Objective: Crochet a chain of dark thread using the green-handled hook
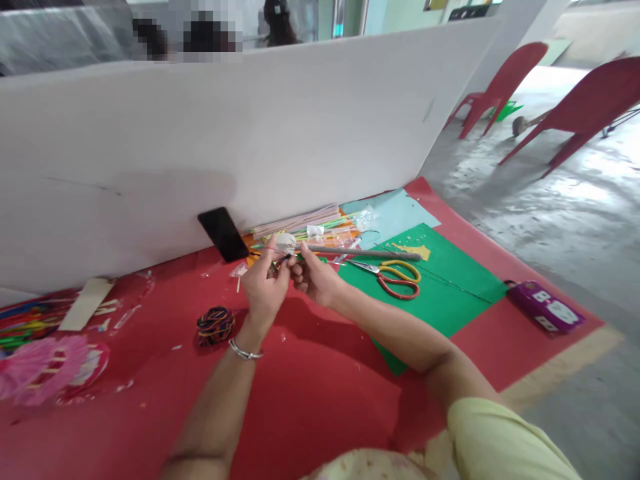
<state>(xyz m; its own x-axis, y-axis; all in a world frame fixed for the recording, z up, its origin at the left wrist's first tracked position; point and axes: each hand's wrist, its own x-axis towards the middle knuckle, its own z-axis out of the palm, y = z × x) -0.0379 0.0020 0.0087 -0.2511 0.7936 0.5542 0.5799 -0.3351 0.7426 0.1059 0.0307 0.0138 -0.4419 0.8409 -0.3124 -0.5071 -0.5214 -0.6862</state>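
Note:
A long thin stick (360,252) with a white wrapped bulb (285,241) at its left end is held level above the red sheet. My left hand (265,283) is closed around the bulb end, its thumb and fingers pinched together. Against the stick just right of the bulb presses the thumb of my right hand (317,279), its other fingers curled below. Some thin dark strand shows between the two hands, too small to make out. Scissors (395,273) with yellow and red handles lie open to the right, below the stick. A ball of dark multicoloured yarn (215,325) rests left of my left wrist.
A black phone (223,233) leans against the white partition (300,133). Pipe cleaners (300,223) lie behind my hands. Green paper (450,293) and a purple pouch (545,307) are at right. Pink paper craft (47,370) lies at left. Red chairs (595,100) stand beyond.

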